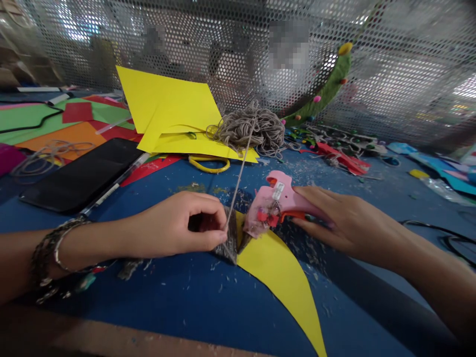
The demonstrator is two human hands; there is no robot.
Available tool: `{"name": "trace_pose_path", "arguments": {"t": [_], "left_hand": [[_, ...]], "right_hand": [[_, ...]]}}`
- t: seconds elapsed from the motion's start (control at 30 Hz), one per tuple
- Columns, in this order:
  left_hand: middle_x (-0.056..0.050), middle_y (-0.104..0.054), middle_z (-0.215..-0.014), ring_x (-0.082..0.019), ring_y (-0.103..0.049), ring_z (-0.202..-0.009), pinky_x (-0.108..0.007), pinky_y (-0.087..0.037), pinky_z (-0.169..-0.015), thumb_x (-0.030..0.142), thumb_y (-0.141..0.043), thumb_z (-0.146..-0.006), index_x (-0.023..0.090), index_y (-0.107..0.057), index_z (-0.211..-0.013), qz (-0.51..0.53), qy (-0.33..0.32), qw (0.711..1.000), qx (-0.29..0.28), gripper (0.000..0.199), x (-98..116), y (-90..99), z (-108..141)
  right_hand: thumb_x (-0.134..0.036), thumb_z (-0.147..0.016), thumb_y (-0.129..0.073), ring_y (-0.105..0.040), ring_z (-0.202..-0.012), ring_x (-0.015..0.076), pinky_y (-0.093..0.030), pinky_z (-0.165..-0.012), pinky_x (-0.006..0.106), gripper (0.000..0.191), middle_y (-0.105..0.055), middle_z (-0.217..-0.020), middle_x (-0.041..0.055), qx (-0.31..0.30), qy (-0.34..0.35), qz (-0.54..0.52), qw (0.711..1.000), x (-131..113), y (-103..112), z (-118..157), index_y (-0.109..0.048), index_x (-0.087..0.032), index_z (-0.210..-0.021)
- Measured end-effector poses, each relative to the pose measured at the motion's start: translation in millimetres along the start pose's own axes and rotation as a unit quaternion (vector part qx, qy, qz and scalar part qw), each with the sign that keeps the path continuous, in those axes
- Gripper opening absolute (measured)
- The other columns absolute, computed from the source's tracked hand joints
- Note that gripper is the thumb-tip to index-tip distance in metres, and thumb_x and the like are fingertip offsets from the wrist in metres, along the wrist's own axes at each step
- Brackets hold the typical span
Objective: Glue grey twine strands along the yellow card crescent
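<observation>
My right hand (334, 218) is wrapped round the handle of a pink hot glue gun (282, 196), fingers near its orange trigger. The gun's nozzle points down at a yellow crescent-shaped paper piece (282, 272) on the table. One end of that crescent is covered with grey string wrapping (231, 238). Pinched between thumb and fingertips, my left hand (197, 223) holds a grey string (240, 181) just above the wrapped part. The string runs up taut to a tangled pile of grey string (256, 129) behind. My left hand partly hides the wrapped end.
Folded yellow paper (174, 104) stands behind my left hand, over yellow-handled scissors (210, 164). A black phone (85, 173) and a pen (111, 191) lie left. A perforated metal screen (230, 29) closes the back, with a green crescent decoration (330, 89) leaning there. A black cable (427, 226) lies right.
</observation>
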State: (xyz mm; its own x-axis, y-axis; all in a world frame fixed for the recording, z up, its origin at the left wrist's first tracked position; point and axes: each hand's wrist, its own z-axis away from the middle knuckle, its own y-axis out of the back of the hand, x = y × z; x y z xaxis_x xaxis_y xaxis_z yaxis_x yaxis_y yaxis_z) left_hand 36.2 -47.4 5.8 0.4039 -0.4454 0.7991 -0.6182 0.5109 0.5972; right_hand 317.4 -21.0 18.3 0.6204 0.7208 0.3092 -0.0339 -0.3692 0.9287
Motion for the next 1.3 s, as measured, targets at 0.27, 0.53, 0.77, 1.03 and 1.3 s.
{"name": "trace_pose_path", "arguments": {"t": [0.27, 0.53, 0.77, 1.03, 1.3], "left_hand": [[0.005, -0.051, -0.064, -0.007, -0.046, -0.06, -0.014, -0.036, -0.056, 0.02, -0.054, -0.079, 0.016, -0.052, -0.067, 0.004, -0.003, 1.0, -0.002, 0.012, 0.3, 1.3, 0.8], [0.005, -0.05, -0.063, -0.007, -0.045, -0.059, -0.015, -0.035, -0.055, 0.017, -0.054, -0.078, 0.016, -0.051, -0.066, 0.009, -0.004, 1.0, 0.0, 0.013, 1.5, 0.3, 0.1], [0.004, -0.05, -0.065, -0.008, -0.045, -0.06, -0.016, -0.036, -0.057, 0.019, -0.054, -0.079, 0.016, -0.052, -0.067, 0.005, 0.001, 1.0, -0.004, 0.012, 0.8, 0.5, -0.1], [0.004, -0.05, -0.064, -0.007, -0.045, -0.059, -0.016, -0.035, -0.056, 0.017, -0.054, -0.078, 0.016, -0.052, -0.067, 0.007, -0.001, 1.0, -0.005, 0.012, 1.5, 0.9, 0.7], [0.004, -0.05, -0.065, -0.007, -0.045, -0.06, -0.016, -0.035, -0.057, 0.017, -0.054, -0.078, 0.016, -0.051, -0.066, 0.008, 0.001, 1.0, -0.009, 0.012, 1.2, 0.2, 0.4]], "right_hand": [[-0.041, -0.088, -0.03, -0.065, -0.07, 0.0221, -0.051, -0.055, 0.03, 0.044, -0.067, -0.088, 0.015, 0.031, 0.013, 0.027, 0.999, 0.0, -1.7, -2.4, -0.053, -0.006, -0.102], [-0.042, -0.089, -0.027, -0.063, -0.064, 0.0199, -0.048, -0.051, 0.029, 0.04, -0.066, -0.081, 0.0114, 0.029, 0.003, 0.011, 1.0, 1.1, -0.9, -3.4, -0.052, -0.012, -0.095], [-0.047, -0.087, -0.025, -0.062, -0.073, 0.0201, -0.047, -0.057, 0.03, 0.043, -0.065, -0.092, 0.0106, 0.002, -0.037, -0.005, 0.999, 3.6, -6.0, -1.3, -0.051, -0.015, -0.1], [-0.045, -0.087, -0.026, -0.062, -0.077, 0.023, -0.048, -0.061, 0.033, 0.043, -0.064, -0.094, 0.0127, -0.017, -0.045, 0.001, 0.999, 5.0, -9.0, 0.8, -0.049, -0.013, -0.105], [-0.046, -0.087, -0.024, -0.062, -0.075, 0.022, -0.047, -0.058, 0.032, 0.042, -0.063, -0.092, 0.0122, -0.03, -0.065, 0.017, 0.997, 4.6, -5.6, -0.7, -0.049, -0.015, -0.101]]}}
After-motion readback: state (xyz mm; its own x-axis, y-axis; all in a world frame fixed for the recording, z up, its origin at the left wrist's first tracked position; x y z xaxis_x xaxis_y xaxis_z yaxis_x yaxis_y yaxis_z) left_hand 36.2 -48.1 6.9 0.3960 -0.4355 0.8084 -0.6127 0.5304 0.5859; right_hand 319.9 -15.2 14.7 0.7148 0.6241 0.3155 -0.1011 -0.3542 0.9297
